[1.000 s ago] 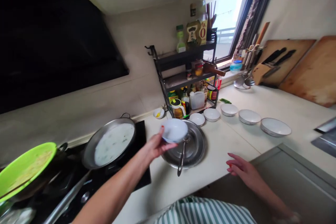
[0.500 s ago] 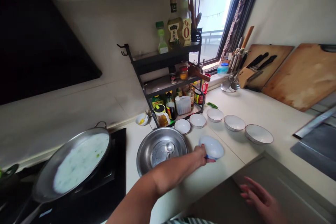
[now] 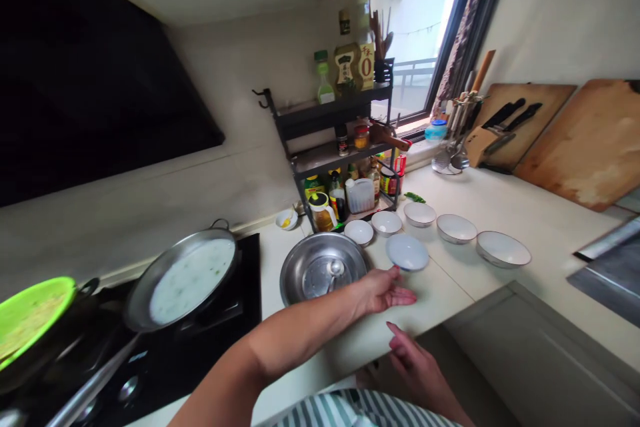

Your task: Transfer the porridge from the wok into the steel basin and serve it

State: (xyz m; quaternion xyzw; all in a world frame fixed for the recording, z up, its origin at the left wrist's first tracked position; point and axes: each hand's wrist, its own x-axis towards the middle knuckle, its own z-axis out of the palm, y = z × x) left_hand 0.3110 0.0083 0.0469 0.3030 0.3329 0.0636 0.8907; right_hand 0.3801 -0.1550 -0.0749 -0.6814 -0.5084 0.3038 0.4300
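My left hand (image 3: 384, 289) hovers open over the counter, fingers stretched, a short way in front of a small white bowl (image 3: 407, 252) that stands free on the white counter (image 3: 450, 293). It holds nothing. My right hand (image 3: 419, 368) hangs low by the counter's front edge with its fingers loosely spread and empty. A steel basin (image 3: 323, 268) with a ladle (image 3: 334, 270) in it sits just left of my left hand. Behind the bowl runs a row of several white bowls (image 3: 455, 228).
A steel pan of white liquid (image 3: 186, 275) rests on the black hob (image 3: 210, 333) at left, with a green dish (image 3: 27, 317) further left. A black spice rack (image 3: 340, 147) stands against the wall. Cutting boards (image 3: 585, 140) and a knife block (image 3: 487, 137) lean at back right.
My left hand carried the small white bowl from above the basin to the counter on its right, set it down and let go. My right hand drew back toward my body.
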